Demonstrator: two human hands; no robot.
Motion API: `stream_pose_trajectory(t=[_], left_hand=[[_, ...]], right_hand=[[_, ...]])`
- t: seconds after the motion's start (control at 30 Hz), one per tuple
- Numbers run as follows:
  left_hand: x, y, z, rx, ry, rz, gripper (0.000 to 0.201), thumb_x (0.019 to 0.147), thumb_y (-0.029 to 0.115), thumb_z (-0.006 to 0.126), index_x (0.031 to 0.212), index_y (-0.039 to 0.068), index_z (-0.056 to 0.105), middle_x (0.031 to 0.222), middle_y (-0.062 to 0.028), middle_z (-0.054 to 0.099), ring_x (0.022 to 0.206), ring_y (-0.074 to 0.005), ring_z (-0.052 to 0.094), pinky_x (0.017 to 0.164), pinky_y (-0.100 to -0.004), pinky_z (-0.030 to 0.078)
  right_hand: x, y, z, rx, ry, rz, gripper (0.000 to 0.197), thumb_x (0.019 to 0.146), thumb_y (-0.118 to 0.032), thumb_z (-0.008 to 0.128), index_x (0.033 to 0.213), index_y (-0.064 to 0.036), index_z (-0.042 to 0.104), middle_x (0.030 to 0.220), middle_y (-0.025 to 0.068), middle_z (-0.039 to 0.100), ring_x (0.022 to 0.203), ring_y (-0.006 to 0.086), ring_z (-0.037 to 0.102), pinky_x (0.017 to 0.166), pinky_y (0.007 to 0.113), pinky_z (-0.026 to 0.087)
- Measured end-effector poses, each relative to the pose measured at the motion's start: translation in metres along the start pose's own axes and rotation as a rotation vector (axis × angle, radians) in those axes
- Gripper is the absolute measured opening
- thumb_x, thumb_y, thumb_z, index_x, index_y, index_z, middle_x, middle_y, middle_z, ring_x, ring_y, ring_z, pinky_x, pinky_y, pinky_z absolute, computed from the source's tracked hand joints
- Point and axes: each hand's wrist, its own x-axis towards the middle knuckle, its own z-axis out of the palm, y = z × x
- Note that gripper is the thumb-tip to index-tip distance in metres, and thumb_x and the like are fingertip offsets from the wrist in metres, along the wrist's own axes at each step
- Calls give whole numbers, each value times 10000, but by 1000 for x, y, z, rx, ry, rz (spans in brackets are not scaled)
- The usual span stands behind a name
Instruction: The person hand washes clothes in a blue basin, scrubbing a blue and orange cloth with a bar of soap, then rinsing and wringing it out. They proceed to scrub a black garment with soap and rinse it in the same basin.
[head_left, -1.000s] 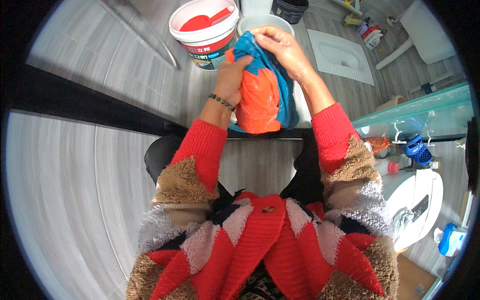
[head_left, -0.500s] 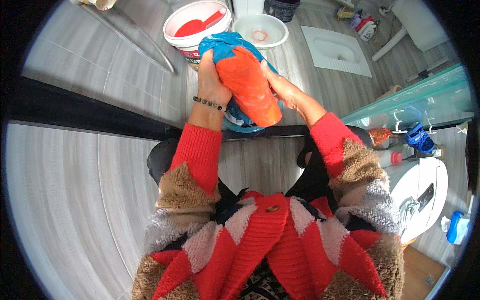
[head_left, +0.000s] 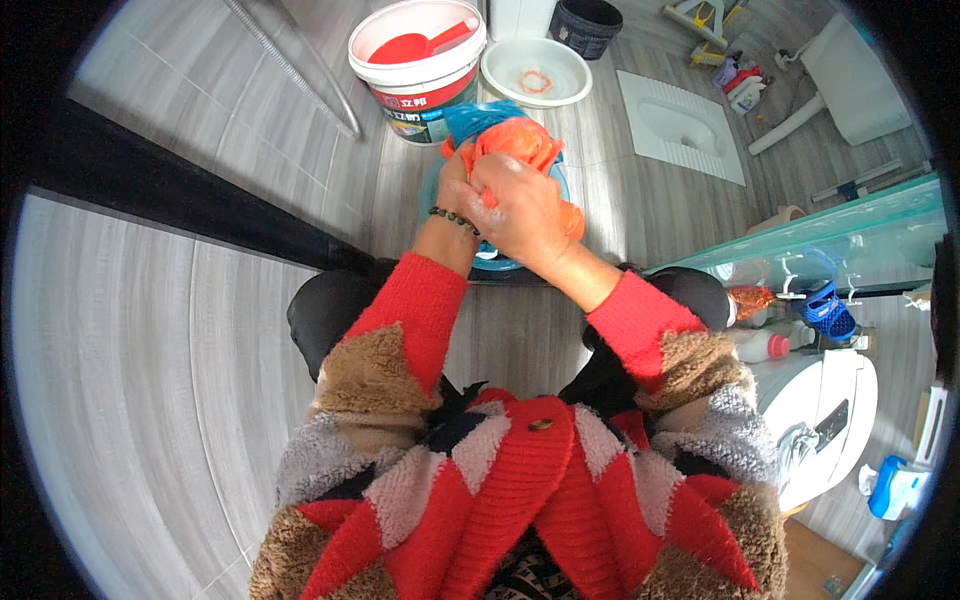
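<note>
An orange cloth [head_left: 528,142], wet and bunched up, is gripped in both of my hands. My right hand [head_left: 520,205] is closed round it, the knuckles up and flecked with suds. Beside it, my left hand [head_left: 453,188], with a beaded bracelet at the wrist, is closed on the cloth too, its fingers partly hidden. Blue fabric [head_left: 480,118] shows just past the orange part; whether the two are one garment I cannot tell. Below my hands is a blue basin [head_left: 498,265], mostly covered by hands and cloth, with some fabric inside.
Beyond stand a white paint bucket [head_left: 425,102] holding a red scoop [head_left: 415,45], a pale basin [head_left: 565,88] and a black bucket [head_left: 586,28]. A squat toilet [head_left: 680,130] lies far right. A glass panel [head_left: 840,222] and a dark door sill [head_left: 200,190] flank me.
My hands have come together from either side of the stretched-out orange cloth, which is now bunched between them. The view has shifted slightly.
</note>
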Motion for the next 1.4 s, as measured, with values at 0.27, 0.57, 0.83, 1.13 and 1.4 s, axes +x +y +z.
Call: stream_pose_trajectory(t=[0.27,0.57,0.83,1.13,1.4], left_hand=[[-9,-21,13,222,-90,178,161,927,184,457,871,89,575,808,-38,611,741,-161,611,693,-302,509],[-38,20,76,273,-176,381,226,924,218,481,1104,88,520,1079,-50,599,991,-198,587,884,-355,476],[-62,16,113,313,-385,543,219,900,76,484,1112,27,518,1009,-83,612,917,-199,612,803,-337,508],[-53,-43,22,-35,-319,244,276,885,66,524,1161,76,530,1152,-53,593,1052,-204,575,958,-396,443],[-61,-59,-9,340,208,100,501,944,406,407,1333,91,384,1317,-94,492,1218,-271,462,1042,-513,308]], right_hand=[[13,43,17,328,397,194,184,813,-183,650,718,-32,603,700,87,625,602,133,576,569,296,464],[33,59,-31,435,232,259,381,861,-301,602,1123,-28,550,1052,77,604,935,199,571,802,312,447],[19,55,-56,1752,-235,495,475,936,-360,486,1303,-63,432,1263,104,517,1119,216,530,945,380,452],[8,78,-22,1335,120,403,308,807,-72,619,1105,-4,581,980,50,638,836,129,615,756,265,496],[-2,79,-2,1169,140,448,287,814,2,547,1100,-4,577,977,53,637,829,121,606,742,262,492]])
